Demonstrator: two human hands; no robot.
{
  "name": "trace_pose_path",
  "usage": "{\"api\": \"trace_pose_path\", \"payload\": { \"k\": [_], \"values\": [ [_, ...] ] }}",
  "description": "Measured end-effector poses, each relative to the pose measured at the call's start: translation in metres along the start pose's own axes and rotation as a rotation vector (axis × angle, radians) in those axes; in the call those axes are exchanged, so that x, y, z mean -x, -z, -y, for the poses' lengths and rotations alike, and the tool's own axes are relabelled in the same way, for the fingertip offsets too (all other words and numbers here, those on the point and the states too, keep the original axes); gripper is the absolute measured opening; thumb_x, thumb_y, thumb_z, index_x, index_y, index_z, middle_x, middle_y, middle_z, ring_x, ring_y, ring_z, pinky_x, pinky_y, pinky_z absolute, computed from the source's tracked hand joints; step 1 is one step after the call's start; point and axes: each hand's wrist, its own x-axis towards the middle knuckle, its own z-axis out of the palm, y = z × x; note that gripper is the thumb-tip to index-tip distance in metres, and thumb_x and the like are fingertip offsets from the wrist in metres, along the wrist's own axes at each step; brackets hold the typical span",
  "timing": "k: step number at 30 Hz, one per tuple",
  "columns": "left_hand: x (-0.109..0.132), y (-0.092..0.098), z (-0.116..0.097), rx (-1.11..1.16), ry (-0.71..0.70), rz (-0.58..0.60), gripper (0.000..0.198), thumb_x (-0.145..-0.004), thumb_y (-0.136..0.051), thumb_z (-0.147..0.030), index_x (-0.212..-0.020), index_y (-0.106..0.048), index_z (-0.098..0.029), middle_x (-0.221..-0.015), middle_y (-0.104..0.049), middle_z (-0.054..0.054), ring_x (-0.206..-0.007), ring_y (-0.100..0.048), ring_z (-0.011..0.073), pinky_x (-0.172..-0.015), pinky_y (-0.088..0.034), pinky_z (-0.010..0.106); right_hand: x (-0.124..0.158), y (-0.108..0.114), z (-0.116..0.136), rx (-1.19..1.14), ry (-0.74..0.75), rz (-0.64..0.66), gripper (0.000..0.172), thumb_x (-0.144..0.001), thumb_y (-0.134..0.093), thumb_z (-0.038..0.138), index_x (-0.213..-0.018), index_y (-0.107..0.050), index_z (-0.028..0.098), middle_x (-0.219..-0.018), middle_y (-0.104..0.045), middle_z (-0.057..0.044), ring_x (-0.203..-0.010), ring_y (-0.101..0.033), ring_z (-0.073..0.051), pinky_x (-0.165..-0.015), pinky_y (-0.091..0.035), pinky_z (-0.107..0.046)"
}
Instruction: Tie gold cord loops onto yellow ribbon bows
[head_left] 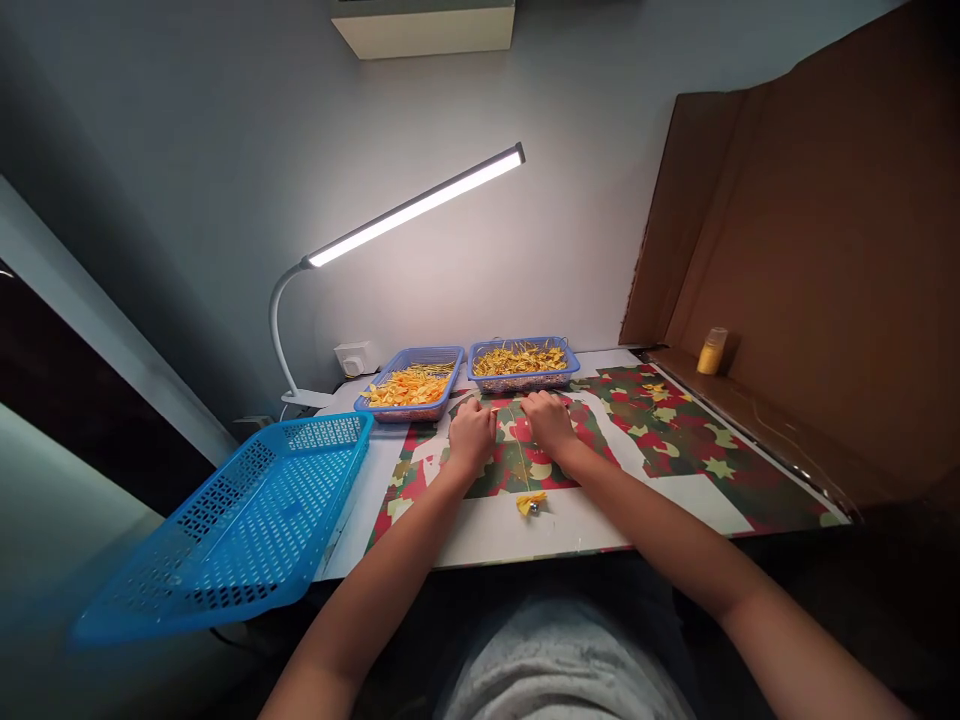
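Note:
My left hand is closed above the camouflage-patterned tabletop, its fingers curled in toward the middle. Facing it a short way to the right, my right hand is also closed in a pinch. A thin yellow cord runs up between the two hands, and its upper part appears to be in their fingers, though the fingertips are partly hidden. At the cord's lower end, a yellow ribbon bow with a small silvery bell-like piece lies on the white strip near the table's front edge.
Behind my hands, a left basket holds yellow-orange ribbon pieces; a right basket holds golden ones. A large blue basket juts past the table's left edge. A lit lamp hangs overhead. Cardboard and a yellow-filled bottle stand right.

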Motion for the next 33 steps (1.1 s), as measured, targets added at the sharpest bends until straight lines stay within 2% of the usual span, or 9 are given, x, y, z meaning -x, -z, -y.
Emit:
{"api": "trace_pose_path", "payload": {
  "k": [3,6,9,13,16,20,22,25,33],
  "values": [
    [0.002,-0.008,0.003,0.399,0.113,-0.057,0.033,-0.090,-0.048,-0.025,-0.066,-0.069,-0.015,-0.078,-0.063,0.010,-0.077,-0.057,0.0229,-0.070,-0.039,0.032,0.002,0.001,0.001,-0.114,-0.029,-0.040,0.028,-0.091,-0.044,0.008,-0.080,-0.069,0.014,-0.088,-0.065,-0.014,-0.085,-0.053,-0.024,-0.075,-0.035,-0.033],
    [0.002,-0.015,0.008,0.555,0.165,-0.054,0.034,-0.090,-0.047,-0.029,-0.073,-0.072,-0.015,-0.060,-0.058,0.004,-0.066,-0.056,0.0199,-0.065,-0.038,0.030,0.005,0.002,0.006,-0.267,-0.060,-0.091,0.027,-0.091,-0.048,0.013,-0.080,-0.072,0.015,-0.094,-0.065,-0.013,-0.089,-0.053,-0.024,-0.077,-0.038,-0.033],
    [0.001,-0.023,0.012,0.716,0.216,-0.038,0.037,-0.088,-0.048,-0.039,-0.082,-0.074,-0.014,-0.049,-0.050,-0.001,-0.052,-0.050,0.0156,-0.055,-0.036,0.026,0.007,-0.001,0.014,-0.462,-0.125,-0.131,0.025,-0.089,-0.051,0.016,-0.082,-0.075,0.015,-0.088,-0.066,-0.011,-0.081,-0.056,-0.021,-0.073,-0.041,-0.031],
    [0.002,-0.029,0.012,0.922,0.271,0.002,0.044,-0.083,-0.052,-0.050,-0.086,-0.073,-0.011,-0.050,-0.049,-0.003,-0.043,-0.041,0.0101,-0.044,-0.031,0.023,0.008,-0.006,0.018,-0.754,-0.234,-0.145,0.023,-0.086,-0.055,0.022,-0.085,-0.076,0.016,-0.073,-0.068,-0.006,-0.069,-0.059,-0.017,-0.065,-0.044,-0.028],
    [0.003,-0.030,0.009,1.026,0.292,0.029,0.044,-0.080,-0.057,-0.048,-0.097,-0.071,-0.011,-0.056,-0.053,-0.002,-0.044,-0.041,0.0084,-0.043,-0.031,0.021,0.010,-0.008,0.016,-0.952,-0.307,-0.119,0.023,-0.082,-0.057,0.028,-0.085,-0.076,0.015,-0.071,-0.070,-0.005,-0.063,-0.057,-0.016,-0.059,-0.043,-0.027],
    [0.005,-0.029,0.004,1.178,0.270,0.047,0.038,-0.074,-0.065,-0.043,-0.099,-0.068,-0.014,-0.059,-0.054,-0.003,-0.049,-0.044,0.0081,-0.047,-0.033,0.020,0.012,-0.007,0.011,-1.131,-0.392,-0.111,0.028,-0.077,-0.059,0.039,-0.065,-0.068,0.016,-0.056,-0.059,0.000,-0.054,-0.047,-0.013,-0.052,-0.037,-0.026],
    [0.006,-0.030,0.003,1.219,0.252,0.057,0.034,-0.073,-0.067,-0.042,-0.094,-0.068,-0.015,-0.059,-0.053,-0.004,-0.049,-0.044,0.0083,-0.047,-0.033,0.020,0.012,-0.006,0.009,-1.191,-0.422,-0.116,0.033,-0.074,-0.061,0.043,-0.053,-0.059,0.018,-0.049,-0.049,0.003,-0.052,-0.041,-0.012,-0.051,-0.034,-0.026],
    [0.007,-0.033,0.004,1.187,0.203,0.065,0.034,-0.075,-0.066,-0.044,-0.093,-0.068,-0.015,-0.059,-0.054,-0.004,-0.051,-0.045,0.0093,-0.049,-0.034,0.021,0.012,-0.004,0.009,-1.287,-0.458,-0.078,0.034,-0.066,-0.067,0.045,-0.050,-0.055,0.018,-0.046,-0.042,0.005,-0.049,-0.035,-0.010,-0.049,-0.030,-0.025],
    [0.009,-0.041,0.009,1.054,0.130,0.025,0.028,-0.083,-0.057,-0.043,-0.092,-0.064,-0.016,-0.063,-0.055,-0.002,-0.057,-0.050,0.0115,-0.053,-0.038,0.022,0.015,0.000,0.013,-1.526,-0.541,0.034,0.028,-0.054,-0.078,0.040,-0.064,-0.068,0.016,-0.063,-0.063,-0.001,-0.057,-0.053,-0.011,-0.057,-0.043,-0.026]
  ]
}}
